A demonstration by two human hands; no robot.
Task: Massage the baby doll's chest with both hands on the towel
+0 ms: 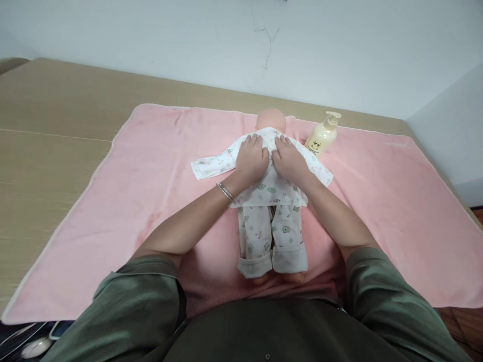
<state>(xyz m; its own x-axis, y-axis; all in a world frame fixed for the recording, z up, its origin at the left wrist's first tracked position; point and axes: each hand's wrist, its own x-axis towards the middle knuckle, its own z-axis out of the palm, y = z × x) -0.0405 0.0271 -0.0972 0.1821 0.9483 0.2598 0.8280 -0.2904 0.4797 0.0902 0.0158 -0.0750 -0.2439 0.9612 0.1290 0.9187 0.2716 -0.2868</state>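
A baby doll lies stretched out on a pink blanket (162, 151), its bare round head (270, 119) away from me. It wears a white printed shirt (269, 193) with the sleeves spread sideways, and matching trousers (256, 234) with turned-up cuffs. My left hand (252, 160) rests palm down on the left upper part of the shirt, fingers stretched toward the head. On the right upper part lies my right hand (290, 158), also flat with its fingers extended. A narrow strip of shirt shows between them. Whether the doll faces up or down, I cannot tell.
A cream pump bottle (321, 136) stands beyond the right sleeve, close to the doll's shoulder. The blanket covers much of a wooden table (53, 130), which meets a pale wall (181, 45) at the back. Below the table's left front edge are a few partly hidden items.
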